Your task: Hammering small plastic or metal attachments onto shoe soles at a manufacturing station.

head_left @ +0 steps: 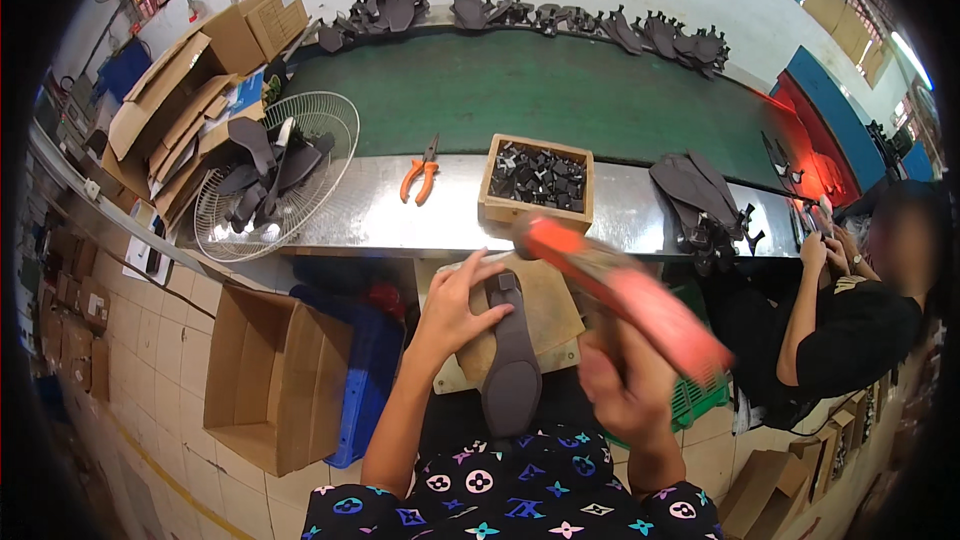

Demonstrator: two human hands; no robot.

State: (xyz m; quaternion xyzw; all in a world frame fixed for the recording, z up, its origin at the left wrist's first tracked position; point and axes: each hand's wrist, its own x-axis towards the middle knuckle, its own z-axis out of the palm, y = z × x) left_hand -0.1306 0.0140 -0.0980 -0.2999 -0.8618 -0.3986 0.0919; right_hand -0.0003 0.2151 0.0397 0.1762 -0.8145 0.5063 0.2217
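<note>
Green belt (520, 90) backs the metal bench (375, 205). Left hand (455, 308) half-curls at a likely light, stiff sole (512, 390), hold unclear, best pinned mid-waist; right hand (632, 390) grips a blurred hammer (655, 310).

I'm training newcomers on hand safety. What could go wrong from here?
A slip of the red tool in the right hand might strike the left hand, placed close beside the heel. The dark sole might also shift or tip, since its wide end reaches past the board.
</note>
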